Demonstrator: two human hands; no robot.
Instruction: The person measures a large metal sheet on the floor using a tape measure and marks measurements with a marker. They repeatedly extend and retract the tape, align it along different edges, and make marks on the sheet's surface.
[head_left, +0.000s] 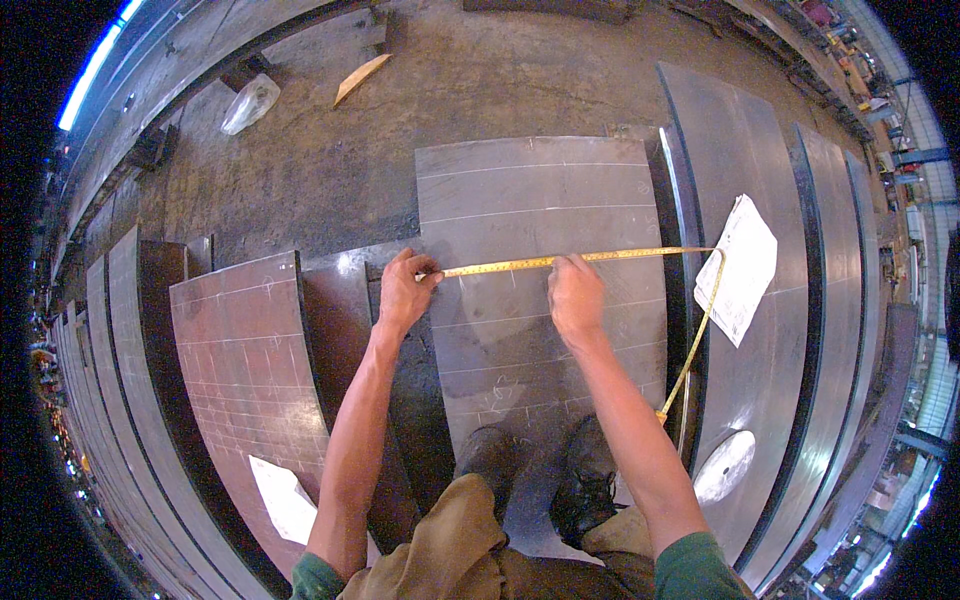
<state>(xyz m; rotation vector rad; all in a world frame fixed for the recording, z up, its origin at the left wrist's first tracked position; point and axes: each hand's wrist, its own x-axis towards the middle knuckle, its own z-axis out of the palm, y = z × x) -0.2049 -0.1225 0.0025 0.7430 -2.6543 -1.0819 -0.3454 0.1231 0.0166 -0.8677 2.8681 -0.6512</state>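
Observation:
A yellow tape measure stretches across a grey steel plate marked with white lines. Its end is pinched in my left hand at the plate's left edge. My right hand is closed at the middle of the blade, its fingers on the tape; anything else in them is hidden. Beyond the plate's right edge the blade bends and runs back toward me, to a yellow case partly covered by my right forearm. White papers lie at that bend, on a neighbouring plate.
My shoes are on the near part of the marked plate. To the left is a reddish plate with a white paper on it. A whitish disc lies at right. A wood piece is on the floor ahead.

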